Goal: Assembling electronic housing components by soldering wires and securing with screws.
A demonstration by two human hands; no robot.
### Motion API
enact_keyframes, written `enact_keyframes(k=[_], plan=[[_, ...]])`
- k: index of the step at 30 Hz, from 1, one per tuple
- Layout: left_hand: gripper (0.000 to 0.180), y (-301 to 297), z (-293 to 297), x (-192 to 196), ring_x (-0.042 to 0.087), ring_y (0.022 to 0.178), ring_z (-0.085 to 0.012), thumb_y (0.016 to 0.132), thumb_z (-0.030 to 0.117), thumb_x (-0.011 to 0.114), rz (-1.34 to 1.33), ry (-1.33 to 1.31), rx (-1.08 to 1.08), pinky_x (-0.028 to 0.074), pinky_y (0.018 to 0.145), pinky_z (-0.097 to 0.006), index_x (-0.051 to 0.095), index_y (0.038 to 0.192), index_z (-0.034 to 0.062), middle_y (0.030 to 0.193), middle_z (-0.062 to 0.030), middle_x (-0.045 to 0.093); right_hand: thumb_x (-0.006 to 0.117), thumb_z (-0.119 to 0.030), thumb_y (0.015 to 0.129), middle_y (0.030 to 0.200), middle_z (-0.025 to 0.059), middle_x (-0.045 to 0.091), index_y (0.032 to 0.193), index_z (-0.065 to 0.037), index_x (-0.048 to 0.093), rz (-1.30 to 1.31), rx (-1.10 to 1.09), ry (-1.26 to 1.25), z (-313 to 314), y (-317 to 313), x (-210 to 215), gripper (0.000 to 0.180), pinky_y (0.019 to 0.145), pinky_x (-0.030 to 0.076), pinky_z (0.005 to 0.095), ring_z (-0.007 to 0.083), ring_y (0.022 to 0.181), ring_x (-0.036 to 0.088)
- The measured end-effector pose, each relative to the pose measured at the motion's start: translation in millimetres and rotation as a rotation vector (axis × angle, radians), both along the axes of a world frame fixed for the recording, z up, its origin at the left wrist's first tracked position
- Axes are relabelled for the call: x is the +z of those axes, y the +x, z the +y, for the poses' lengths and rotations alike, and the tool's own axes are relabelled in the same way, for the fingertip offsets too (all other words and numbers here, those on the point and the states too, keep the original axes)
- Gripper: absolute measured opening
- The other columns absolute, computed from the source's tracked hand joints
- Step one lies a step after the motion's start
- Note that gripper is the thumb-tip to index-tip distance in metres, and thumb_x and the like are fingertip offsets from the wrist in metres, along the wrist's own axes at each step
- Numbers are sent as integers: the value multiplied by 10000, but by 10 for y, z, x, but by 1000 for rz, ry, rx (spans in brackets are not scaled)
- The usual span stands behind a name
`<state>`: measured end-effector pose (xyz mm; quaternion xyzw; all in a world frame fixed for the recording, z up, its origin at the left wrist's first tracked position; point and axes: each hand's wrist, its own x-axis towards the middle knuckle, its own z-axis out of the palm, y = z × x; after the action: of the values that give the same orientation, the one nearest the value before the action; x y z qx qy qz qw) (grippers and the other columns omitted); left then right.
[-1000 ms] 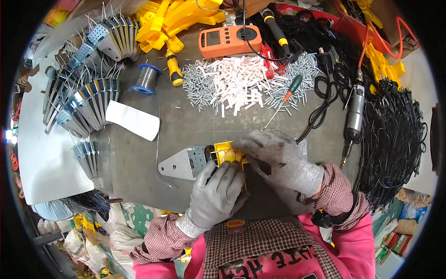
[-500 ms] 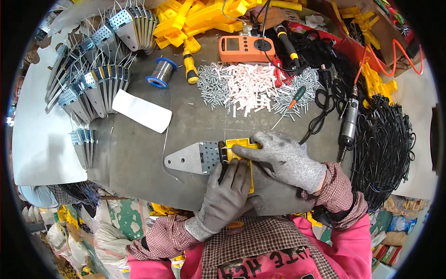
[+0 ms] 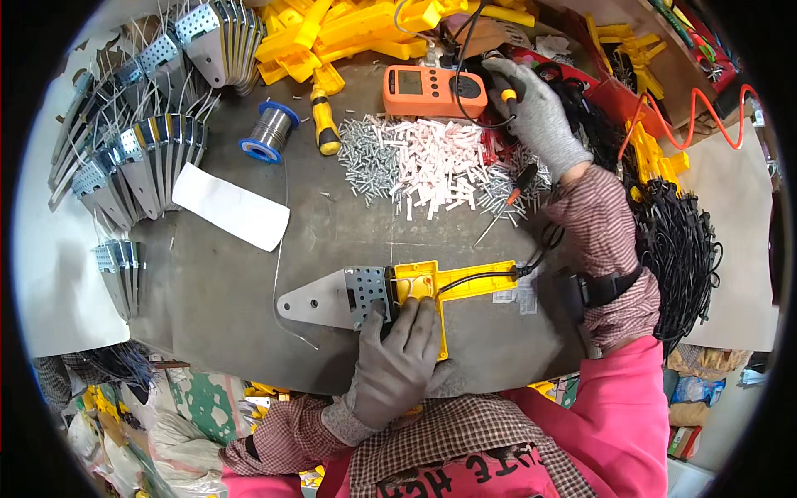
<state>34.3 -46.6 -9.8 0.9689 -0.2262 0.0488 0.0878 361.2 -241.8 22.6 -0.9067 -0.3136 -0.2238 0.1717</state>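
Observation:
A yellow plastic housing half (image 3: 477, 285) lies on the table with a grey, pierced metal blade plate (image 3: 322, 300) at its left end. My gloved left hand (image 3: 388, 365) holds it down, fingertips inside the housing and thumb on the plate's perforated part. Thin pale wires show by the fingertips. A black cord (image 3: 525, 270) runs into the housing's handle channel. At the back, my gloved right hand (image 3: 540, 116) is closed round the black-and-yellow handle of what looks like a soldering iron (image 3: 509, 95); its other end is hidden.
An orange multimeter (image 3: 433, 90) stands behind piles of screws (image 3: 369, 162) and white pieces (image 3: 436, 166). Left are a solder spool (image 3: 270, 131), a white strip (image 3: 231, 206) and stacked metal plates (image 3: 141, 166). Black cords (image 3: 681, 257) and a coiled red hose (image 3: 693, 124) are right.
My right hand has left the housing and reached far back to the black-and-yellow handle, uncovering the housing's handle and cord. My left hand stays on the housing. The whole view has shifted slightly.

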Motion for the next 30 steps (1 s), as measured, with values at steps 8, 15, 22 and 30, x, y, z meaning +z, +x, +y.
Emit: enact_keyframes(k=[8, 15, 22, 30], plan=[[684, -52, 60, -163, 414, 1330, -286, 813, 547, 655, -58, -97, 19, 343, 1010, -633, 623, 1216, -5, 1355, -149, 543, 696, -253, 927, 723, 56, 627, 1018, 5, 571, 265, -57, 945, -289, -1782, 714, 301, 511, 479, 252, 108, 589, 605], [655, -44, 70, -148, 406, 1344, -317, 776, 513, 706, -26, -85, -15, 359, 976, -665, 641, 1168, -8, 1371, -163, 524, 658, -448, 870, 761, 28, 526, 912, -36, 502, 607, -169, 764, -119, -2275, 507, 442, 553, 413, 261, 108, 593, 515], [553, -44, 96, -128, 463, 1282, -340, 906, 407, 585, -5, -138, -26, 420, 914, -627, 618, 1232, -39, 1354, -195, 519, 668, -276, 890, 770, 12, 526, 1026, -37, 472, 840, -109, 856, -35, -2144, 466, 338, 538, 407, 237, 66, 600, 498], [552, -7, 115, -63, 465, 1282, -351, 908, 405, 588, -26, -93, -48, 452, 884, -626, 607, 1239, -37, 1355, -212, 521, 639, -208, 896, 794, 39, 564, 1045, -27, 475, 851, -99, 801, 9, -2145, 506, 286, 571, 444, 235, 76, 634, 547]])
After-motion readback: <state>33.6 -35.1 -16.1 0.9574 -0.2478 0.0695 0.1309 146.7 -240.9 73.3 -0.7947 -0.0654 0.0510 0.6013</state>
